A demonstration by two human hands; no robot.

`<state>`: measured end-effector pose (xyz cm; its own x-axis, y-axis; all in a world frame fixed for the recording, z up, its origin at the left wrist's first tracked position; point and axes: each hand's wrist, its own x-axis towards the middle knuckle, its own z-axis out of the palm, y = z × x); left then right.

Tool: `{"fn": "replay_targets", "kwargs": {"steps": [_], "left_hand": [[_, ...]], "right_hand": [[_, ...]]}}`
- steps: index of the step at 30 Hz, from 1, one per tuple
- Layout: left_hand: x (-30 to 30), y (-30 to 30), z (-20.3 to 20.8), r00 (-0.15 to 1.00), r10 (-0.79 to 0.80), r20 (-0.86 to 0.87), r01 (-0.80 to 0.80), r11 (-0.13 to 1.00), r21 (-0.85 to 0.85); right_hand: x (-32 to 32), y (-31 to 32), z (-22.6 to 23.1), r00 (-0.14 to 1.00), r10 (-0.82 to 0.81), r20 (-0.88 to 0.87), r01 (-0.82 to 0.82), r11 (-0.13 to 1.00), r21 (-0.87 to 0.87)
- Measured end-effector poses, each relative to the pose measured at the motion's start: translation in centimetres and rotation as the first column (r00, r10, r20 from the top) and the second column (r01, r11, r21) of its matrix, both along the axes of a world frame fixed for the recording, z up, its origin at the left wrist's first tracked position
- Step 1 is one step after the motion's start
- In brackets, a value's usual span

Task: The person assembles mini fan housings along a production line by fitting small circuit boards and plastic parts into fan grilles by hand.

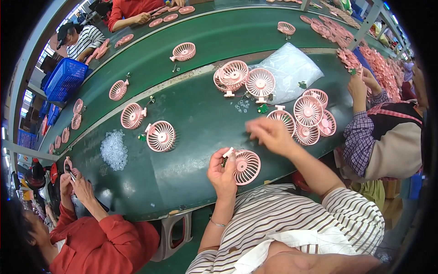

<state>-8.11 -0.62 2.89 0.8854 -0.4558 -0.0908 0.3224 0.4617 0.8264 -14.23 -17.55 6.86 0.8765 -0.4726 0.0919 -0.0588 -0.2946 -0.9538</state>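
My left hand grips a pink fan housing near the bench's front edge. Its thumb and fingers close around the small white-and-pink neck, and the round slatted cage faces up. My right hand hovers above the bench to the right of that housing, its fingers smeared by motion, so whether they hold anything is unclear. Just beyond it lies a group of pink fan housings, some stacked, with a green circuit board nearby. Small clear plastic pieces are scattered farther off.
A clear plastic bag lies at the back beside more housings. To the left are a heap of clear pieces and single housings. A green conveyor belt runs behind. Co-workers sit left, right and across; a blue basket stands far left.
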Motion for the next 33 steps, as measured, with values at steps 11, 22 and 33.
{"fn": "replay_targets", "kwargs": {"steps": [11, 22, 33], "left_hand": [[-0.3, 0.2, -0.1, 0.994, 0.013, 0.108, -0.011, 1.0, -0.017], [-0.5, 0.1, -0.1, 0.957, 0.127, 0.261, -0.16, 0.981, 0.111], [-0.9, 0.1, -0.3, 0.912, 0.132, 0.389, -0.2, 0.97, 0.138]], "right_hand": [[11.0, -3.7, -2.7, 0.992, -0.07, -0.108, -0.08, 0.328, -0.941], [3.3, 2.6, -0.1, 0.991, 0.075, -0.107, -0.03, 0.928, 0.37], [1.5, 4.7, -0.3, 0.999, -0.011, 0.053, -0.03, 0.701, 0.712]]}}
